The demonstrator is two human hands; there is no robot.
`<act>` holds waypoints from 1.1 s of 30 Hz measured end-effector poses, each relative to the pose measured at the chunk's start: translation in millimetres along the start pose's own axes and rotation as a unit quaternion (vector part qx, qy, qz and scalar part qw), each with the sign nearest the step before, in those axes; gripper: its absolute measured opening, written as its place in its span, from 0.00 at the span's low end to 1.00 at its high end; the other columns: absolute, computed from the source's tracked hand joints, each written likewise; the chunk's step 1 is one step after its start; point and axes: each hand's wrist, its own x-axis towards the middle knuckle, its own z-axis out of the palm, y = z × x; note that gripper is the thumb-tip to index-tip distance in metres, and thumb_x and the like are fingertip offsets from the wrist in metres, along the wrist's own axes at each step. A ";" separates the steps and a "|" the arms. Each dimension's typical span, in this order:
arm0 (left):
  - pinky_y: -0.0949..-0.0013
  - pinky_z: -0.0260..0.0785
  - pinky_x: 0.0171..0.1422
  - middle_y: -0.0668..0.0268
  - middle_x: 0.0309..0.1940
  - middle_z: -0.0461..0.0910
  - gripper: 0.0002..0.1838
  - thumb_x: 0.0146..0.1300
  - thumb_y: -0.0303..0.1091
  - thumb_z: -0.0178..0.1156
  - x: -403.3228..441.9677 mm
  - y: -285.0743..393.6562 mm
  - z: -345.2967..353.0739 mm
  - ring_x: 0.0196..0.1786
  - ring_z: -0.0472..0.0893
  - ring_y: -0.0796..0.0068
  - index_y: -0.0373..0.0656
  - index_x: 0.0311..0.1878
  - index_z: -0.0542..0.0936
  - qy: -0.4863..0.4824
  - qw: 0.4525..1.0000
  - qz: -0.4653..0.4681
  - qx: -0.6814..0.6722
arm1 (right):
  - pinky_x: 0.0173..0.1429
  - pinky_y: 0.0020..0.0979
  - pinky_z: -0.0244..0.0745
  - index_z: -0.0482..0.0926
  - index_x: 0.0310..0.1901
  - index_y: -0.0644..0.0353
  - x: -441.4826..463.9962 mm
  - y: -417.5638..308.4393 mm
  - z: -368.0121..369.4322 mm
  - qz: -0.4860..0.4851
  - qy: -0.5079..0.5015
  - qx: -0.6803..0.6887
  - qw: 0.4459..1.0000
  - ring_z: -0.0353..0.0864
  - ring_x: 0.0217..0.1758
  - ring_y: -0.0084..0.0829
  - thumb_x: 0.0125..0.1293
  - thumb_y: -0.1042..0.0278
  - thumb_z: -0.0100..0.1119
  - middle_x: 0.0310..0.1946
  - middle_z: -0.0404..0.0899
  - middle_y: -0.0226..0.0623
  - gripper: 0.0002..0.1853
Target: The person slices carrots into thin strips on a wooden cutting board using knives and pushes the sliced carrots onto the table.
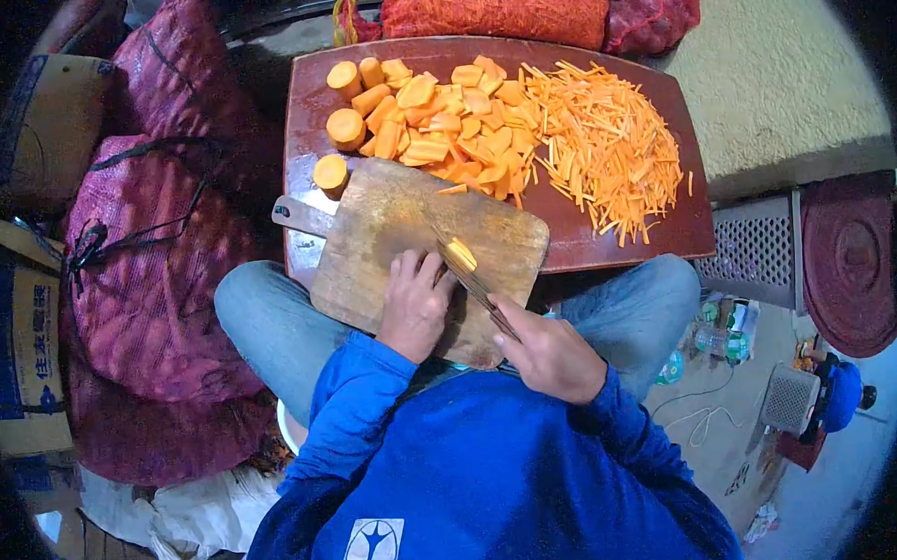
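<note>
A worn wooden cutting board [366, 229] lies slanted at the low table's near edge, over my lap. My right hand [552, 354] grips a knife [481, 295] whose blade points up and left across the board. A few cut carrot sticks [460, 253] rest against the blade. Beside the blade, my left hand [417, 303] presses on the board with fingers curled; whatever lies under the fingertips is hidden. Beyond the board are a pile of carrot slices [442, 120], a heap of carrot sticks [608, 148] and several thick carrot chunks [346, 128].
The dark red table [682, 235] holds the carrots. A grey handle [301, 214] juts from the board's left side. Large red mesh sacks [157, 263] crowd the left; an orange-filled bag [497, 8] lies behind. At right are a grey crate [753, 257] and a person in blue [842, 395].
</note>
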 end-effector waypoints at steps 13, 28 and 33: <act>0.49 0.71 0.64 0.51 0.49 0.76 0.16 0.56 0.27 0.61 0.8 -2.5 -1.2 0.56 0.74 0.47 0.33 0.47 0.85 0.036 0.999 0.011 -0.032 | 0.49 0.59 0.82 0.66 0.73 0.66 1.4 1.1 -0.7 0.007 -0.002 0.019 1.000 0.87 0.46 0.65 0.77 0.63 0.58 0.47 0.84 0.69 0.28; 0.43 0.66 0.80 0.52 0.47 0.79 0.14 0.56 0.26 0.61 -0.7 -9.5 -1.1 0.58 0.78 0.46 0.32 0.44 0.87 0.048 0.997 0.024 -0.056 | 0.52 0.60 0.82 0.69 0.68 0.65 11.0 -6.8 3.9 0.048 -0.012 0.035 0.998 0.85 0.49 0.68 0.75 0.64 0.59 0.47 0.84 0.67 0.25; 0.39 0.63 0.81 0.52 0.48 0.79 0.15 0.56 0.26 0.61 -1.0 -5.2 -5.4 0.59 0.78 0.45 0.32 0.45 0.87 0.024 0.999 0.016 -0.041 | 0.52 0.61 0.81 0.69 0.67 0.65 42.2 9.9 16.5 -0.004 0.002 0.024 1.000 0.85 0.50 0.68 0.77 0.63 0.59 0.47 0.84 0.68 0.24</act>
